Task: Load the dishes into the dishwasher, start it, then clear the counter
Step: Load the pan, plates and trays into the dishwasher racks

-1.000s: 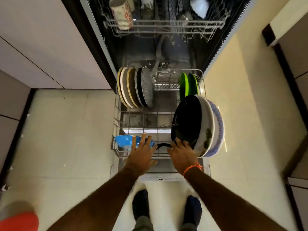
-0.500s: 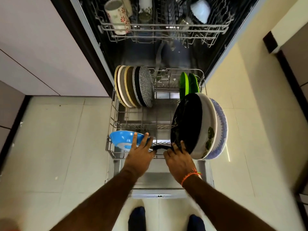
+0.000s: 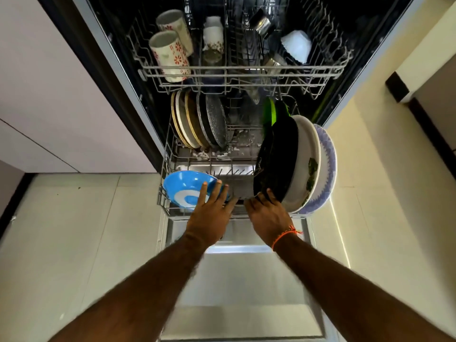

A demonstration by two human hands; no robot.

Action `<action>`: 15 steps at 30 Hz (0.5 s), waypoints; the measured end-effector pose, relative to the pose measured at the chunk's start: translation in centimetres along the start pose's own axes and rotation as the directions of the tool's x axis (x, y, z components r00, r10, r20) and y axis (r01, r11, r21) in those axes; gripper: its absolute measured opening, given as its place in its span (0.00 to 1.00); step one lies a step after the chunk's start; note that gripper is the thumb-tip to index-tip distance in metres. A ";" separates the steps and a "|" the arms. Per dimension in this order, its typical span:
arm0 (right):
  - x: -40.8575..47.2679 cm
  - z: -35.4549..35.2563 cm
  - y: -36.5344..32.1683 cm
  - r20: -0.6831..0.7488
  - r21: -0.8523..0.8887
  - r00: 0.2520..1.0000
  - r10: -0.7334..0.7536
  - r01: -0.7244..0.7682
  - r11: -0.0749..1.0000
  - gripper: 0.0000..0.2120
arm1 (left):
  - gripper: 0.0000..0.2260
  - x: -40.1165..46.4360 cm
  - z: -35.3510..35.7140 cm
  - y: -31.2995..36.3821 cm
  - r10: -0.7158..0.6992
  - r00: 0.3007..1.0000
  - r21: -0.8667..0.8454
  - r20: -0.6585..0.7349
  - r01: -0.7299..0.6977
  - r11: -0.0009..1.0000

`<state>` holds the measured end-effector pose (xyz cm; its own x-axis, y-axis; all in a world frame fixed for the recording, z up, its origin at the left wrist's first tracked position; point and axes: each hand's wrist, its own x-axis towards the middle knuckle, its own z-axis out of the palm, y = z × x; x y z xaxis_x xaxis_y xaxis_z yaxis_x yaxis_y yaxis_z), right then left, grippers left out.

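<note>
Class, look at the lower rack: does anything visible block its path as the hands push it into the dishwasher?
Nothing visible does. The left hand and right hand rest at the front edge of the grey wire lower rack; the tub behind looks open. Whether its tall black plate clears the upper wire rack cannot be judged.

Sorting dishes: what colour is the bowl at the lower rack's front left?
Blue bowl, white ring inside; head view.
</note>
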<state>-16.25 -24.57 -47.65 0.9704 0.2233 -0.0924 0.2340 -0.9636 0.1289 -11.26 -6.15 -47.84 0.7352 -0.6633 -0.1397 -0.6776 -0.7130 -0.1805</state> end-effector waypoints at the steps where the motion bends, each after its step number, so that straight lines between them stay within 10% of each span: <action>1: 1.2 0.0 0.6 -0.011 0.006 1.000 0.005 -0.005 1.000 0.22 | 0.26 0.5 0.5 -0.1 0.016 0.999 -0.030 -0.045 -0.018 0.999; 15: 13.6 1.8 5.9 -0.104 -0.054 0.988 0.115 -0.121 0.991 0.25 | 0.54 11.9 1.6 -4.4 -0.060 0.997 -0.224 0.052 0.070 0.972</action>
<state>-1.80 -27.48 -49.88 0.9918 0.1250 0.0261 0.1177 -0.9742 0.1924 0.55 -10.56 -50.23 0.7747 -0.6065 -0.1786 -0.6114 -0.7906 0.0327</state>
